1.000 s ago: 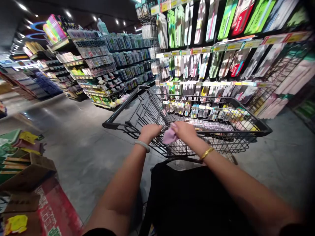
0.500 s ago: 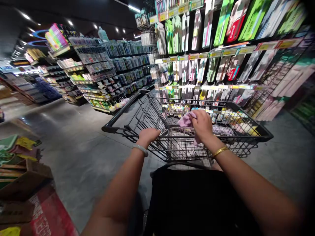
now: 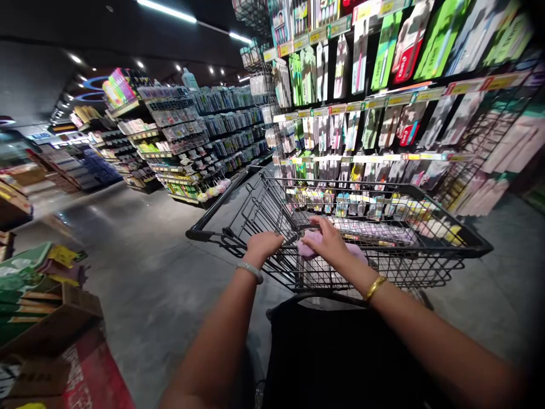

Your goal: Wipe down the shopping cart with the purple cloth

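Note:
A black wire shopping cart (image 3: 426, 264) stands right in front of me, turned sideways. My left hand (image 3: 264, 247), with a pale bangle at the wrist, is closed on the cart's near edge. My right hand (image 3: 330, 244), with a gold bracelet, is over the same edge, thumb and fingers around a soft pink cloth (image 3: 307, 245). The thumb and index finger are spread around the cloth, and more pink shows beneath the wrist. Inside the cart lies a long pale-purple package (image 3: 383, 232), seen through the wires.
Beyond the cart, a tall display rack (image 3: 336, 111) holds several rows of hanging packets. Stocked shelves (image 3: 179, 142) run along the left. At the lower left stand a cardboard box (image 3: 55, 318) and a red printed surface (image 3: 97, 369). Grey floor (image 3: 162, 272) lies between.
My right hand has lowered the pink cloth from above the cart to its near edge, and its fingers have spread. My left hand keeps its hold. The view has shifted slightly.

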The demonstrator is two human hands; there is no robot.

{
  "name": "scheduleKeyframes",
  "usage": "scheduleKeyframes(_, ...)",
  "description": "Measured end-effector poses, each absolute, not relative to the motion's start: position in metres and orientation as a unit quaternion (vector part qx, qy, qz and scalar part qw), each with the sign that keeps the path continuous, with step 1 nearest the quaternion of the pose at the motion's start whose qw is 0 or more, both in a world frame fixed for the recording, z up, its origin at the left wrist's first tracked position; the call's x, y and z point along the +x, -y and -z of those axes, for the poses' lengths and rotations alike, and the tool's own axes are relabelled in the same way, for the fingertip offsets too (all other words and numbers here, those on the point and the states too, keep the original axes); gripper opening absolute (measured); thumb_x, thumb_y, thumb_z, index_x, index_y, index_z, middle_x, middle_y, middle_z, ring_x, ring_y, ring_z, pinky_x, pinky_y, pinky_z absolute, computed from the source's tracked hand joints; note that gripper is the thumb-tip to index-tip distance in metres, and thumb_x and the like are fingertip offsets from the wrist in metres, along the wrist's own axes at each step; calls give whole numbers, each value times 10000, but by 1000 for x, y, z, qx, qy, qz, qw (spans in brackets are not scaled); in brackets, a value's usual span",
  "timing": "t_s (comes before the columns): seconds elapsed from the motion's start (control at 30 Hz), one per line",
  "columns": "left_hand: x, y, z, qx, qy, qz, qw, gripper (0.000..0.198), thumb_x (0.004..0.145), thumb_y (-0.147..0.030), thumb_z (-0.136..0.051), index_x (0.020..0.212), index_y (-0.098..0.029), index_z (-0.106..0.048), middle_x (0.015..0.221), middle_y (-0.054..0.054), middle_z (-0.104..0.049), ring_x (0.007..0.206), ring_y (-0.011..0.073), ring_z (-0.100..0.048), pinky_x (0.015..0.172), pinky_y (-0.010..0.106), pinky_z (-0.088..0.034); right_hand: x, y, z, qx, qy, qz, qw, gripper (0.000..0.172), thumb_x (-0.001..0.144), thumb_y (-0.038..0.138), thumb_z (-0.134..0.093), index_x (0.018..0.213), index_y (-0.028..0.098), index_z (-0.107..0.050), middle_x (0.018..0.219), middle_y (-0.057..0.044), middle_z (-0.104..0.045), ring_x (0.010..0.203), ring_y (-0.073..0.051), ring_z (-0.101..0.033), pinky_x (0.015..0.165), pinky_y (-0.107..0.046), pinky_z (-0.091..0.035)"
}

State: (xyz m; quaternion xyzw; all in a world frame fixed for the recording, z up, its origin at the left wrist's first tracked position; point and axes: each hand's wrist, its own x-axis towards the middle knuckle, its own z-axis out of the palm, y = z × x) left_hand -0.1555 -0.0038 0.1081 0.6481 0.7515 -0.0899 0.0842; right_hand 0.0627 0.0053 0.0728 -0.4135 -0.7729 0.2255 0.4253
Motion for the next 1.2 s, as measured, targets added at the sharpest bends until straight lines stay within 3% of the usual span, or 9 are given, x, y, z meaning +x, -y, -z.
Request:
scheduleKeyframes(0.1, -155, 4, -109, 648, -751, 92, 84, 430, 886, -407, -348, 908, -254, -749, 1053, 80, -757, 1010, 260, -692, 749, 309, -495, 60, -12, -71, -416, 806, -197, 372, 553, 765, 408, -729, 1278, 232, -618, 1359, -116, -507, 1230, -262, -527, 1053, -427, -427)
scheduleKeyframes(0.23, -154, 5, -109, 651, -749, 91, 81, 427, 888, -396, -346, 920, -250, -746, 1097, 86, -748, 1034, 267, -687, 770, 326, -502, 62, -22, -78, -434, 850, -193, 226, 394, 744, 520, -731, 1009, 227, -744, 1162, -101, -589, 1101, -265, -574, 987, -407, -442)
scheduleKeyframes(0.37, -154, 4, -108, 653, -748, 89, 80, 441, 902, -398, -335, 960, -240, -743, 1138, 90, -737, 1064, 264, -677, 789, 319, -505, 70, -24, -86, -424, 873, -192, 146, 400, 724, 527, -749, 1016, 256, -705, 1018, -60, -633, 984, -253, -599, 826, -349, -463)
scheduleKeyframes(0.53, -156, 1, -106, 651, -748, 95, 83, 433, 910, -410, -351, 974, -247, -747, 1131, 82, -741, 1067, 256, -677, 812, 306, -506, 47, -2, -80, -398, 876, -175, 209, 388, 768, 385, -775, 1107, 258, -638, 1128, -53, -630, 1001, -222, -609, 850, -339, -460)
scheduleKeyframes(0.7, -157, 5, -111, 661, -740, 104, 66, 480, 937, -434, -323, 1038, -213, -738, 1177, 117, -720, 1104, 276, -660, 842, 327, -507, 6, 13, -75, -369, 888, -102, 256, 517, 786, 260, -779, 1253, 225, -561, 1210, -87, -614, 1037, -232, -613, 885, -351, -473)
scheduleKeyframes(0.87, -159, 14, -117, 664, -739, 104, 54, 436, 933, -356, -334, 944, -213, -746, 1059, 106, -747, 995, 263, -695, 768, 311, -516, 64, 6, -63, -366, 893, -92, 246, 364, 840, 234, -709, 1181, 253, -582, 1167, -58, -633, 997, -212, -632, 805, -317, -481)
scheduleKeyframes(0.97, -150, 15, -122, 681, -725, 97, 46, 423, 945, -326, -340, 921, -193, -741, 1014, 121, -746, 976, 271, -696, 771, 330, -514, 103, 3, -51, -393, 881, -39, 259, 388, 842, 223, -693, 1208, 249, -566, 1187, -70, -629, 1034, -235, -618, 824, -339, -474)
scheduleKeyframes(1.1, -114, 5, -126, 712, -699, 65, 22, 469, 976, -468, -345, 1039, -192, -719, 1081, 139, -726, 1061, 306, -664, 858, 387, -500, 108, 0, -46, -431, 867, 7, 252, 405, 815, 243, -717, 1195, 243, -576, 1149, -74, -645, 986, -259, -632, 766, -347, -477)
scheduleKeyframes(1.2, -83, 0, -118, 739, -672, 25, 38, 610, 1002, -564, -190, 1123, -247, -697, 1098, 87, -731, 1038, 263, -677, 832, 350, -514, 110, -4, -45, -417, 874, 5, 251, 369, 831, 277, -700, 1180, 248, -583, 1146, -72, -653, 988, -260, -640, 766, -357, -493)
